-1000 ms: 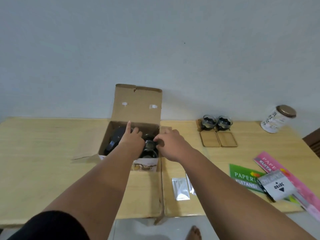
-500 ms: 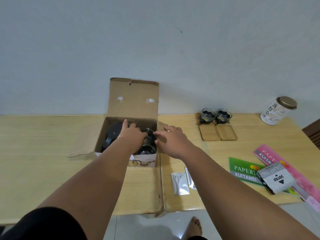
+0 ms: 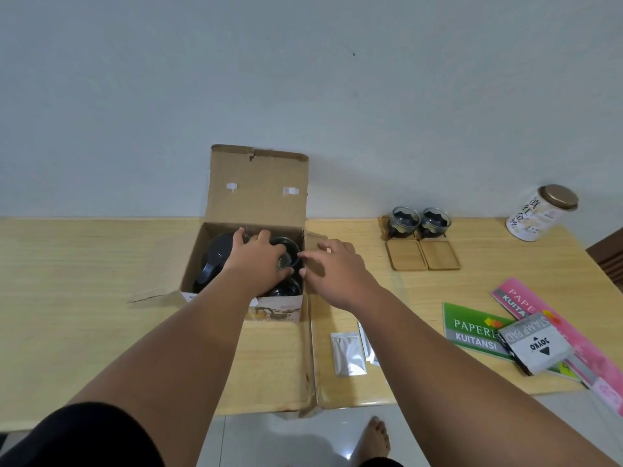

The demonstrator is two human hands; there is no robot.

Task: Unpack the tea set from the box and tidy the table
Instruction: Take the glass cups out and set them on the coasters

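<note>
Two bare hands reach into an open brown cardboard box [image 3: 256, 197] that stands near the centre of the pale wooden counter [image 3: 84, 281], its lid flap upright at twelve o'clock. At the box's nine o'clock side lies a dark round teapot with a black handle [image 3: 212, 261]. The left hand [image 3: 259, 261] is inside the box, its fingers [image 3: 263, 235] curled down over a dark glass cup [image 3: 286, 251]; whether they are clamped on it cannot be told. A second dark cup [image 3: 285, 288] sits just beside it, toward six o'clock. The right hand [image 3: 333, 267] rests at the box's three o'clock wall, thumb and forefinger slightly apart at the cup's rim. Below, at five o'clock of the box, lie silver foil sachets [image 3: 349, 353]. Further right, two dark glass cups on wooden coasters [image 3: 419, 222] stand side by side, with two bare rectangular wooden coasters [image 3: 423, 255] just in front. At the far right a white canister with a bronze lid [image 3: 539, 214] stands, and toward five o'clock lie a green receipt book [image 3: 472, 328], a pink receipt book [image 3: 539, 315] and a grey stamp pad box [image 3: 536, 342] overlapping them.
</note>
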